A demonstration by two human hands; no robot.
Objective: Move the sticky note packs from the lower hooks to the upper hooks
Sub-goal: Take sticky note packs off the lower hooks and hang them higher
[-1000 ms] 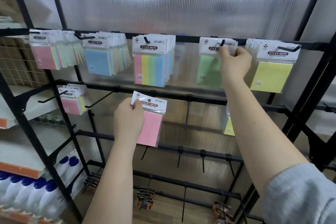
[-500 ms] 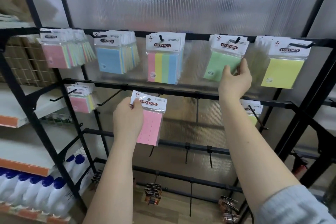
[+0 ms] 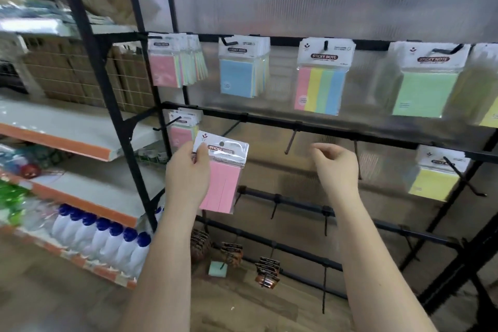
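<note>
My left hand [image 3: 188,172] grips a pink sticky note pack [image 3: 222,175] by the left side of its white header, in front of the lower rail [image 3: 323,129]. Empty and loosely curled, my right hand [image 3: 336,167] hangs below that rail. On the upper hooks hang pink packs [image 3: 164,65], blue packs [image 3: 237,73], a striped pack [image 3: 320,89] and a green pack [image 3: 423,89]. A pink pack [image 3: 179,132] at the left and a yellow pack [image 3: 433,180] at the right stay on the lower hooks.
Bare black hooks [image 3: 291,140] stick out from the lower rails. Small dark packs [image 3: 265,272] hang near the floor. Left of the rack, a shelf unit [image 3: 67,140] carries white bottles with blue caps [image 3: 107,240]. A green pad [image 3: 217,268] lies on the floor.
My right hand left the green pack on the upper hook and dropped below the lower rail, empty. The view swung left. My left hand kept hold of the pink pack.
</note>
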